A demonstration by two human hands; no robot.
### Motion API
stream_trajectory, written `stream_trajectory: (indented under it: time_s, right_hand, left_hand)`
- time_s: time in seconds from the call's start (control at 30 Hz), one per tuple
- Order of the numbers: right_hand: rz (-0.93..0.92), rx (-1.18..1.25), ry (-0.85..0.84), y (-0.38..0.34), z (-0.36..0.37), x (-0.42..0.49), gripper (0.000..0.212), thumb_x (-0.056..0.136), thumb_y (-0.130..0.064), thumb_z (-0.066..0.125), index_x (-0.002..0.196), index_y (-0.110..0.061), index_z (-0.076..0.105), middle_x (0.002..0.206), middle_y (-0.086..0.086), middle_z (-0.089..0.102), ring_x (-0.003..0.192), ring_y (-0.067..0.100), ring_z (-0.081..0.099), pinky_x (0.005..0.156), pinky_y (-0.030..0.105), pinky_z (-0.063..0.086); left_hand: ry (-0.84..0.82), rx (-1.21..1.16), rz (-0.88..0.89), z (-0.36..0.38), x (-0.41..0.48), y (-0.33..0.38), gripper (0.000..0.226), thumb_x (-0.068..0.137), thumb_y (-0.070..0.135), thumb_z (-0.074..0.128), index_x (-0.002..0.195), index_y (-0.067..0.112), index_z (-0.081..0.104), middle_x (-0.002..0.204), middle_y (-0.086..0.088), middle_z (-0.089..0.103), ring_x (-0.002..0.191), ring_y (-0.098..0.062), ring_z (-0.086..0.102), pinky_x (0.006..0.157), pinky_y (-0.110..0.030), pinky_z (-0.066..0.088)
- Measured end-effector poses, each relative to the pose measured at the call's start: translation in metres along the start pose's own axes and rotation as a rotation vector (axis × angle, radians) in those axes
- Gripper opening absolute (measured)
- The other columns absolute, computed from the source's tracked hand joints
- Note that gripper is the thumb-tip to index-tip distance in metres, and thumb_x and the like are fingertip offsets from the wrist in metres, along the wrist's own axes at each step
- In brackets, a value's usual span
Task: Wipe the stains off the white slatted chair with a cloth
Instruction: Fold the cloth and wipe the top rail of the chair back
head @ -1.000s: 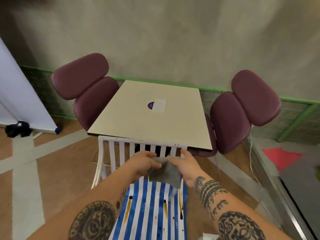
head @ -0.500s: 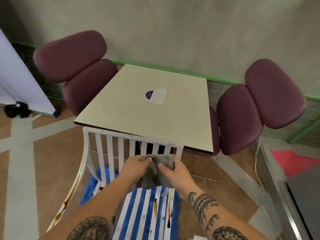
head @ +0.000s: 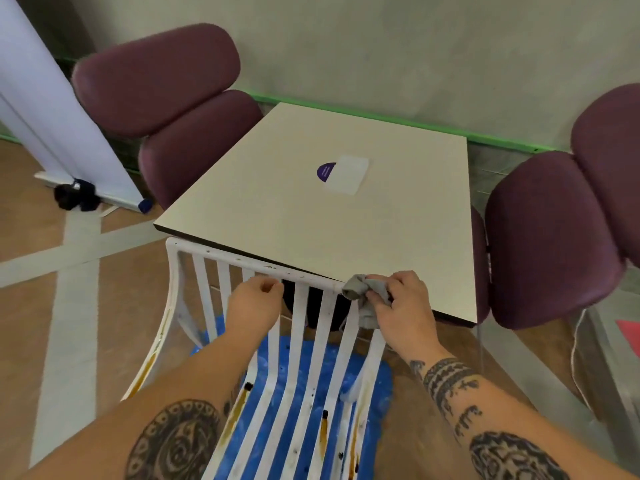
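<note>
**Cloth at the right end of the top rail, streaks lower down toward the person**

The white slatted chair [head: 298,341] faces away from the person. Its top rail runs left to right just ahead of both hands and is tucked against the near edge of the counter [head: 294,209]. The slats run the other way, from that rail down and back toward the person.

The right hand [head: 403,306] grips the bunched grey cloth [head: 360,292] and presses it onto the right end of the rail. The left hand [head: 254,299] is curled at the middle of the rail and appears to hold it, steadying the chair.

Brown stains [head: 323,434] streak the seat slats below the forearms, and more run down the left side frame. Dark specks dot the rail between the two hands. The right hand has the cloth, so the next stroke is probably leftward along the rail or a pull down a slat. The right-side streaks are the nearest to it.

A blue sheet [head: 381,379] lies on the wood-toned floor under the chair. Two maroon padded chairs [head: 156,81] flank the counter, which carries a white card [head: 346,174]. A green strip runs along the foot of the plain wall behind.
</note>
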State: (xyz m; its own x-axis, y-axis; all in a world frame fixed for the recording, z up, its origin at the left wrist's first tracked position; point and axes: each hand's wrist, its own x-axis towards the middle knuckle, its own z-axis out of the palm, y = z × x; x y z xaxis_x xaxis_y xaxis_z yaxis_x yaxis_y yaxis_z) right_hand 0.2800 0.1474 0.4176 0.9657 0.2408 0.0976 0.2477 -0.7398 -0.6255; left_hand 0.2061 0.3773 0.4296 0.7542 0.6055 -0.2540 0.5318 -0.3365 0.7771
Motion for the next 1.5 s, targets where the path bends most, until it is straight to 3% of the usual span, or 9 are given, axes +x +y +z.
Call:
stream_trajectory:
  time_s: [0.13,0.23,0.4,0.57,0.7,0.77,1.0,1.33,1.5]
  right_hand:
    - [-0.19,-0.264,-0.003,-0.005,0.025,0.026,0.023,0.095,-0.033,0.062,0.11,-0.018,0.072,0.107,-0.001,0.052,0.099,0.022,0.044,0.081,0.039,0.044]
    - [-0.234,-0.382,-0.082,-0.008,0.038,0.037,0.025,0.096,-0.039,0.06,0.115,-0.027,0.069,0.116,-0.004,0.056,0.107,0.023,0.046,0.083,0.038,0.037]
    - [-0.117,-0.369,-0.06,-0.008,0.055,0.04,0.023,0.09,-0.054,0.059,0.09,-0.032,0.065,0.092,-0.009,0.055,0.1,0.021,0.052,0.081,0.039,0.033]
    - [-0.119,-0.397,-0.084,-0.001,0.05,0.042,0.027,0.087,-0.059,0.061,0.094,-0.035,0.068,0.091,-0.01,0.056,0.1,0.02,0.046,0.083,0.039,0.031]
    - [-0.031,-0.407,-0.046,0.009,0.041,0.039,0.029,0.084,-0.062,0.06,0.088,-0.034,0.067,0.086,-0.01,0.052,0.103,0.02,0.046,0.085,0.039,0.031]
    - [0.04,-0.396,-0.008,0.02,0.036,0.033,0.028,0.084,-0.062,0.06,0.085,-0.034,0.066,0.085,-0.01,0.05,0.105,0.02,0.046,0.089,0.041,0.032]
    - [0.243,-0.325,0.021,0.035,0.023,0.034,0.028,0.089,-0.055,0.055,0.083,-0.029,0.063,0.088,-0.005,0.057,0.104,0.024,0.051,0.086,0.041,0.035]
    - [-0.132,-0.392,-0.007,-0.005,0.064,0.042,0.029,0.092,-0.049,0.06,0.107,-0.026,0.069,0.091,-0.007,0.041,0.103,0.023,0.041,0.078,0.034,0.026]
    - [-0.206,-0.343,0.11,0.047,0.043,0.024,0.018,0.091,-0.035,0.068,0.09,-0.018,0.074,0.076,-0.009,0.036,0.082,0.022,0.041,0.071,0.03,0.028]
  left_hand:
    - [-0.014,-0.103,-0.198,0.018,0.028,-0.033,0.017,0.102,0.027,0.056,0.11,0.016,0.067,0.092,0.0,0.064,0.081,-0.016,0.058,0.073,-0.029,0.048]
    - [-0.082,-0.204,-0.175,0.039,0.035,-0.037,0.041,0.101,0.038,0.058,0.136,0.016,0.057,0.121,0.0,0.06,0.108,-0.021,0.057,0.094,-0.037,0.048]
    - [0.079,-0.256,-0.093,0.075,0.04,-0.04,0.069,0.086,0.052,0.075,0.134,0.008,0.051,0.127,-0.004,0.054,0.108,-0.021,0.055,0.087,-0.034,0.048]
    - [0.029,-0.275,-0.106,0.098,0.038,-0.043,0.056,0.099,0.046,0.06,0.142,0.011,0.052,0.129,-0.006,0.063,0.117,-0.026,0.06,0.096,-0.041,0.053]
    - [-0.051,-0.288,-0.094,0.102,0.044,-0.045,0.034,0.105,0.042,0.048,0.104,0.011,0.062,0.081,0.0,0.058,0.08,-0.021,0.059,0.06,-0.031,0.043]
    - [-0.064,-0.268,-0.098,0.103,0.048,-0.047,0.029,0.106,0.04,0.046,0.087,0.02,0.056,0.077,-0.001,0.056,0.069,-0.016,0.051,0.056,-0.03,0.036]
    - [-0.126,-0.259,-0.109,0.1,0.056,-0.049,0.026,0.106,0.041,0.044,0.112,0.019,0.057,0.093,-0.001,0.059,0.084,-0.022,0.057,0.084,-0.041,0.054]
    - [-0.161,-0.205,-0.157,0.098,0.058,-0.047,0.023,0.106,0.043,0.043,0.117,0.026,0.054,0.107,-0.005,0.057,0.105,-0.035,0.057,0.084,-0.053,0.059]
    - [-0.173,-0.23,-0.185,0.096,0.058,-0.046,0.031,0.106,0.043,0.045,0.127,0.022,0.055,0.12,-0.006,0.054,0.113,-0.04,0.057,0.088,-0.058,0.058]
